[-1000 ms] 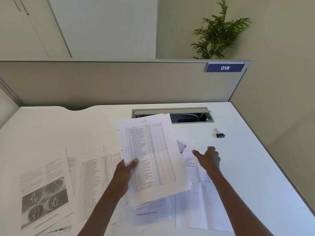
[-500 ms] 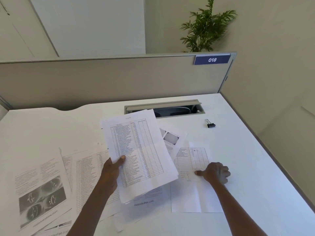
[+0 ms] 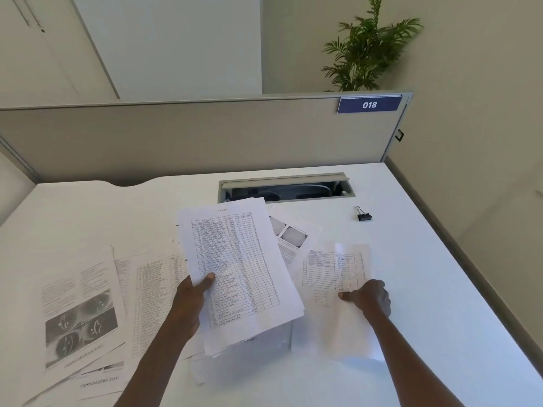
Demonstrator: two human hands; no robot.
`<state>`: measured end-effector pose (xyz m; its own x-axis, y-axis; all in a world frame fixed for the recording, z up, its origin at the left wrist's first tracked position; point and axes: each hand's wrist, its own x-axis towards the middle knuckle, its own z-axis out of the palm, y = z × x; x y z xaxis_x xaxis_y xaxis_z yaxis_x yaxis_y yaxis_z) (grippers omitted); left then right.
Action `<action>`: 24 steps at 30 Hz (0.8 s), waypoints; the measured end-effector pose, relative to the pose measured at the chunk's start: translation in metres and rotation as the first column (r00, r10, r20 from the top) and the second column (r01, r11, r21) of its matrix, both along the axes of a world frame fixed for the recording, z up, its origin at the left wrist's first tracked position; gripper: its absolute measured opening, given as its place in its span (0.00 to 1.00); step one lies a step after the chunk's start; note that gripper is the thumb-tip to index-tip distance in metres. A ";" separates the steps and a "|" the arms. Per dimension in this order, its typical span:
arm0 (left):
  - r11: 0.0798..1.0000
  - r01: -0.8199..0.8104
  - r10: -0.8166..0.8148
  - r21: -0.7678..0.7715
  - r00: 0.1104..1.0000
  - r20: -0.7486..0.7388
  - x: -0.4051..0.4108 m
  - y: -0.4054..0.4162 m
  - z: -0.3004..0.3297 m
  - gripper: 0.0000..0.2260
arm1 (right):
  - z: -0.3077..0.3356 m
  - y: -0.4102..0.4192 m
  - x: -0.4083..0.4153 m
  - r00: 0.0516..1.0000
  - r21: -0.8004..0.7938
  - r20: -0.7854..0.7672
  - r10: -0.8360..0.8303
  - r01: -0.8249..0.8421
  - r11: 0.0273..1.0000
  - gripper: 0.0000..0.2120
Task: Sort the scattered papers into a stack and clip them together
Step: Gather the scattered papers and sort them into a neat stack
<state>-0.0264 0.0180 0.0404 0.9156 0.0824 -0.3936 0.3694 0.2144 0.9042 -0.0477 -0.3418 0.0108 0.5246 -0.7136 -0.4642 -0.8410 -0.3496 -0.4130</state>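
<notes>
Far to the left of the cable hatch (image 3: 286,188), loose printed sheets (image 3: 79,315) are lying fanned over one another on the white table (image 3: 426,289), the topmost showing text and dark pictures, with table-filled sheets (image 3: 155,295) overlapping just beside them, nearer the hatch. In front of the hatch, the left hand (image 3: 189,298) is holding a gathered stack of papers (image 3: 238,268) tilted up above the table, its thumb pressing on the front page and its fingers hidden behind the stack, so the hand is clamping the stack at its lower left edge; the top page is showing a long ruled list. A sheet with round grey pictures (image 3: 293,236) is peeking out from behind the stack, lying between the hatch and the hands. To the right of it, below the right end of the hatch, the right hand (image 3: 371,298) is curling its fingers and thumb on a single sheet (image 3: 335,277) bearing a short ruled form, pinching it near its middle while the sheet is lying across the table. Right of the hatch and just in front of its right end, a black binder clip (image 3: 364,216) is sitting alone on the table, well apart from both hands.
</notes>
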 end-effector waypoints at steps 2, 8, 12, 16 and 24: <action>1.000 -0.018 0.018 0.007 1.000 -0.014 -0.002 -0.003 0.001 0.09 | 0.001 -0.007 -0.002 1.000 -0.004 0.010 -0.017 0.017 1.000 0.36; 0.996 -0.062 0.063 0.064 0.998 -0.007 -0.008 -0.022 0.007 0.10 | 0.016 -0.032 -0.009 0.989 -0.188 0.096 0.109 -0.090 0.978 0.05; 0.981 -0.092 0.091 0.169 0.996 0.013 -0.009 -0.031 0.009 0.10 | 0.041 -0.044 -0.010 0.951 -0.261 0.188 0.246 -0.193 0.946 0.04; 0.963 -0.084 0.080 0.255 0.996 0.028 -0.010 -0.039 0.016 0.11 | 0.085 -0.042 -0.008 0.886 -0.323 0.277 0.372 -0.278 0.904 0.05; 0.973 -0.057 0.055 0.225 0.998 0.013 -0.008 -0.045 0.031 0.09 | 0.182 -0.010 -0.006 0.703 -0.427 0.483 0.522 -0.332 0.841 0.13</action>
<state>-0.0343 -0.0274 0.0710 0.9096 0.2191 -0.3530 0.3564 0.0253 0.9340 -0.0537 -0.3515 0.1933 0.8976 -0.3912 0.2031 -0.2150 -0.7908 -0.5731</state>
